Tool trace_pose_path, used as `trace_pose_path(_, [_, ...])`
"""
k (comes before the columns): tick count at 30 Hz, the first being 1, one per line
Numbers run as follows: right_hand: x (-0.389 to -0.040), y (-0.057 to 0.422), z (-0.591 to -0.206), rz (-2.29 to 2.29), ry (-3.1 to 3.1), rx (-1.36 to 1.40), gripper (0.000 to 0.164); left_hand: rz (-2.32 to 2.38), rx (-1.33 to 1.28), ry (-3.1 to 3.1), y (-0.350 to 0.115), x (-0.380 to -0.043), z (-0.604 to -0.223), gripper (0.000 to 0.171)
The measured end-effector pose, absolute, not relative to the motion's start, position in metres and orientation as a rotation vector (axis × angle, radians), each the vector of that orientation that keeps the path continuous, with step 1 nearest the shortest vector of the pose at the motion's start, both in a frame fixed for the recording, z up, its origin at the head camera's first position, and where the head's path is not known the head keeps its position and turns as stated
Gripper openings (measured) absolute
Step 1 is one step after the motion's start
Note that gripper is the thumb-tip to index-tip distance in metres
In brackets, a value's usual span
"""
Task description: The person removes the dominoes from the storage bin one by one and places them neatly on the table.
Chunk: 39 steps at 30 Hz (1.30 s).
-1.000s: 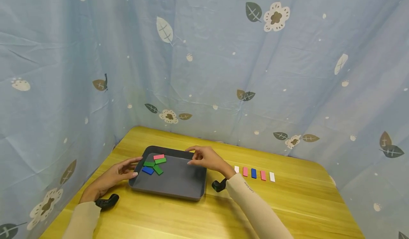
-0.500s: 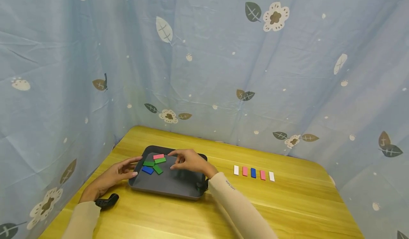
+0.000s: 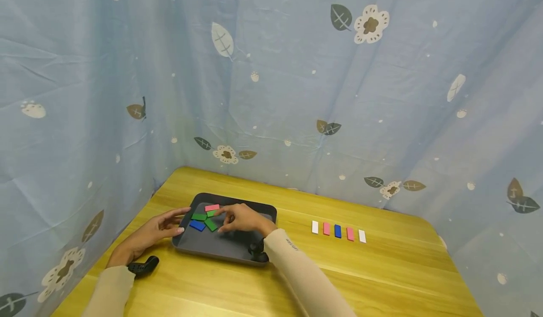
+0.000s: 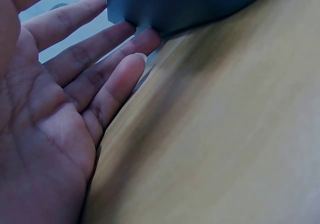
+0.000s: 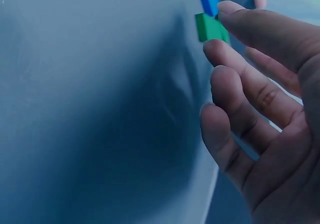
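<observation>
A dark grey tray (image 3: 203,249) stands on the table, with several small blocks grouped in its left part. Among them are a pink block (image 3: 212,207), a blue block (image 3: 197,225) and green blocks, one of them a green block (image 3: 210,224) near the tray's middle. My left hand (image 3: 154,232) touches the tray's left side with loosely extended fingers. Above the tray floor, my right hand (image 3: 243,219) reaches in from the right, thumb and index finger apart with nothing between them. Its index finger partly covers another green block (image 3: 211,213). In the right wrist view, a green block (image 5: 207,27) appears beyond the fingertips.
A row of blocks lies right of the tray: a white block (image 3: 315,227), a pink block (image 3: 326,228), a blue block (image 3: 337,231), another pink block (image 3: 349,234) and another white block (image 3: 362,236). A patterned curtain (image 3: 271,72) hangs behind the wooden table (image 3: 394,256).
My right hand has moved left across the tray, from its right rim to beside the blocks. My left hand has stayed at the tray's left side.
</observation>
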State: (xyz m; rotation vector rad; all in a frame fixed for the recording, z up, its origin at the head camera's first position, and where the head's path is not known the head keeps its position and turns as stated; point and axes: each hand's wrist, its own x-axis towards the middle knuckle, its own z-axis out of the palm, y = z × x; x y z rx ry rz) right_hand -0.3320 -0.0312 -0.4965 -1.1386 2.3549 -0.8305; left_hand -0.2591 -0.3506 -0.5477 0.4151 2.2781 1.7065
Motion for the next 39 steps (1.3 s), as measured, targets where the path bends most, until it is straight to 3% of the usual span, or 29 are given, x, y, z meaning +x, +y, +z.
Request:
trace_pose_path(27, [-0.338, -0.047, -0.516, -0.811, 2.400, -1.056, 0.054, 1.729, 0.407, 2.242, -0.351, -0.259, -0.552, 0.061])
trace_pose_path(39, [-0.339, -0.046, -0.514, -0.812, 2.426, -1.050, 0.046, 1.736, 0.411, 2.245, -0.352, -0.260, -0.549, 0.061])
